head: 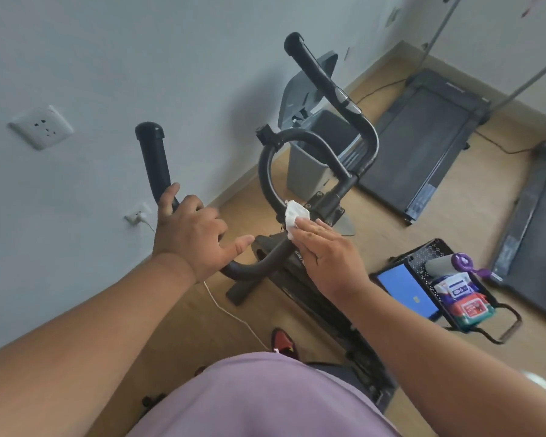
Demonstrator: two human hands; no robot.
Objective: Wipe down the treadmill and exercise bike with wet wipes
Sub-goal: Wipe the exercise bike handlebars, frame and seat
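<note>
— Head view first: what do we have under our hands?

— Our left hand (193, 234) is curled around the bend of the exercise bike's handlebar (267, 171), fingers wrapped on the matte black tube just below its left grip (153, 159), thumb sticking out toward the other hand. Our right hand (323, 252) lies flat, fingers together, pressing a crumpled white wet wipe (293, 216) onto the curved tube where it meets the bolted clamp (327, 205).

— So the wipe is at our right fingertips?

— Yes, bunched and poking out beyond them, touching the bar. The tube is smooth and round, looping up past our hands to a second padded grip (309, 63) with a shiny metal sensor strip.

— What lies around us?

— Beyond the right hand stands a grey plastic bin (306, 165) with its lid tipped up. Farther out to the right, a flat dark treadmill (423, 137) lies on the tan wood-look floor (460, 203), and the edge of another dark deck (536, 247) shows at the far right.

— And the supplies?

— To the right of our right wrist, a black perforated basket (442, 250) holds soft wipe packs (460, 298), with a blue-screened tablet (405, 291) leaning against it. Bare floor separates it from the bike frame.

— On the left?

— A pale wall (76, 74) runs close beside our left hand, with a white socket plate (41, 127). A thin white cable (234, 316) trails over the floor below our left forearm.
</note>
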